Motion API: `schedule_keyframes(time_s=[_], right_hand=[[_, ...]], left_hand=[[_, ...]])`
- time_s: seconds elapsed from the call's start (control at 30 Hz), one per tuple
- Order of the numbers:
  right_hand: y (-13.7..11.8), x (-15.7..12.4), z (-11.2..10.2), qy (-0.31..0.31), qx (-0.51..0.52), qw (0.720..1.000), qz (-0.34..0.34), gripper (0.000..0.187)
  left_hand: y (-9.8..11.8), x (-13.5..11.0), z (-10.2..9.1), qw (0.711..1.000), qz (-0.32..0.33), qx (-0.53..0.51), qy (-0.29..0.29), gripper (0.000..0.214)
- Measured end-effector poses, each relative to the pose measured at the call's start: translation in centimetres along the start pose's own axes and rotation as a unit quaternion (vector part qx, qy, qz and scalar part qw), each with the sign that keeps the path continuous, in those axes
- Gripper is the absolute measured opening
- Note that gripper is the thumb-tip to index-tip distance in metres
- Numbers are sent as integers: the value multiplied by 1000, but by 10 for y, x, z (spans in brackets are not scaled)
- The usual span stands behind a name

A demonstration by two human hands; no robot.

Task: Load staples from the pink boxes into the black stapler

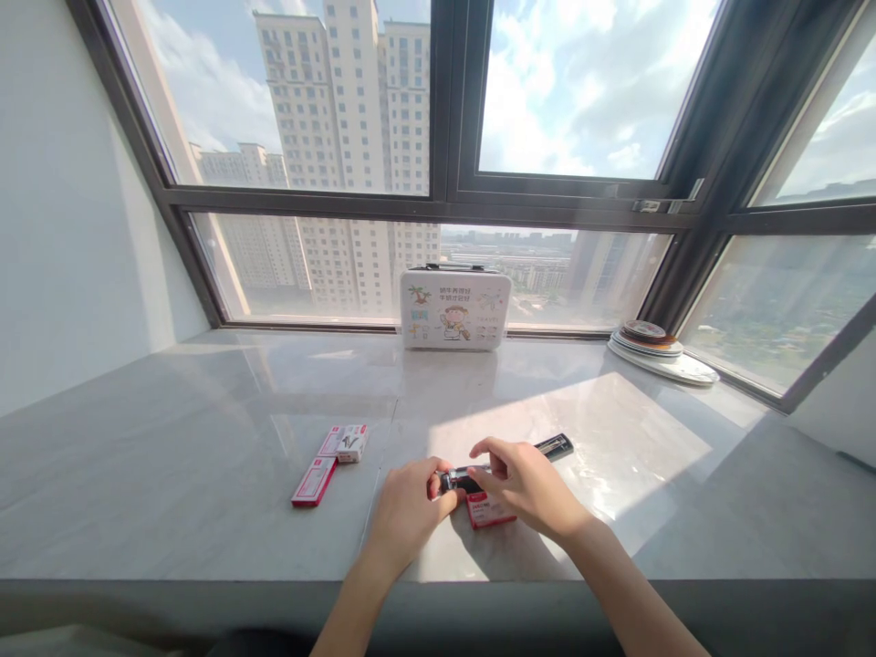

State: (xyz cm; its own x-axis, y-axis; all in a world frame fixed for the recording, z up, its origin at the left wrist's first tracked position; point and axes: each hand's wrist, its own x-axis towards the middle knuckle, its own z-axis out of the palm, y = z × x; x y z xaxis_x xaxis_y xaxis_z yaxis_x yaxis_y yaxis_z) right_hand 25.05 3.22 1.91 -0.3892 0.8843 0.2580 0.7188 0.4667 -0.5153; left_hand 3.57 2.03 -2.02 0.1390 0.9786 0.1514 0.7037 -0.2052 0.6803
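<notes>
A black stapler (556, 446), seemingly folded open, stretches slantwise under my hands just above the countertop. My left hand (409, 511) is closed on its left end, thumb and forefinger pinching near a shiny metal part. Over the stapler's middle, my right hand (530, 488) is bent, with thumb and fingers curled around it; whether anything small is between those fingertips is hidden. Beneath my right hand lies a red and white staple box (489, 511), partly covered by the hand and the stapler.
To the left lie a flat red and white box (316, 482) and a small white box (352, 443) resting by another red one. A white printed case (455, 310) stands against the window. Stacked round plates or discs (661, 351) sit at the back right. The countertop's front edge (205, 579) runs nearby.
</notes>
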Motion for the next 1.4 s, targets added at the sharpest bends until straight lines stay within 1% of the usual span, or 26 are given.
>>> schedule_keyframes(time_s=[0.03,0.1,0.17,0.2,0.27,0.33,0.4,0.47,0.53,0.57,0.63,0.73,0.8,0.87,1.03,1.13,1.17,1.23,1.3,1.33,1.4], right_hand=[[-1,-2,0,-1,-3,1000,11,18],[-1,-6,1,-19,5,1000,11,14],[3,-14,4,-34,38,999,3,18],[8,-20,5,-27,64,998,8,21],[23,-34,5,7,129,990,48,28],[44,-49,2,37,202,971,123,43],[62,-59,-6,37,277,940,196,49],[73,-60,-15,38,353,909,219,54],[74,-49,-23,45,404,892,196,56],[71,-40,-26,44,414,893,172,54],[63,-22,-29,37,402,908,112,48],[48,0,-30,4,324,945,37,39],[41,7,-29,-17,268,963,21,33],[35,11,-26,-30,228,973,13,29],[20,13,-15,-46,158,986,1,22],[11,14,-16,-56,105,993,10,19],[9,14,-18,-65,98,993,13,16],[9,15,-25,-81,97,992,21,11],[16,16,-29,-70,84,993,34,14],[22,17,-30,-54,74,995,44,17],[36,17,-28,-19,69,995,69,24]], left_hand=[[-1,0,0,1000,2,-2,1,16],[-1,0,1,1000,6,-3,1,13],[0,0,0,1000,5,0,0,11],[0,0,0,1000,3,1,0,11],[2,0,-1,1000,-3,0,0,12],[3,-1,-1,1000,-10,-8,-5,13],[3,-1,-2,1000,-15,-20,-12,14],[4,-1,-2,999,-15,-28,-12,15],[4,-1,-2,999,-14,-31,-11,16],[5,-1,-2,999,-14,-32,-11,17],[5,0,-1,999,-15,-34,-12,16],[4,0,1,999,-17,-36,-14,11],[3,0,2,999,-18,-37,-14,9],[3,0,2,999,-16,-40,-12,8],[2,0,4,999,-11,-29,-6,6],[1,-1,2,1000,-1,-11,4,6],[2,-2,0,1000,4,-11,9,9],[7,-6,-4,999,14,-27,27,23],[17,-13,-7,996,49,-67,21,36],[24,-17,-8,992,81,-93,1,41],[40,-21,-7,976,159,-132,-66,50]])
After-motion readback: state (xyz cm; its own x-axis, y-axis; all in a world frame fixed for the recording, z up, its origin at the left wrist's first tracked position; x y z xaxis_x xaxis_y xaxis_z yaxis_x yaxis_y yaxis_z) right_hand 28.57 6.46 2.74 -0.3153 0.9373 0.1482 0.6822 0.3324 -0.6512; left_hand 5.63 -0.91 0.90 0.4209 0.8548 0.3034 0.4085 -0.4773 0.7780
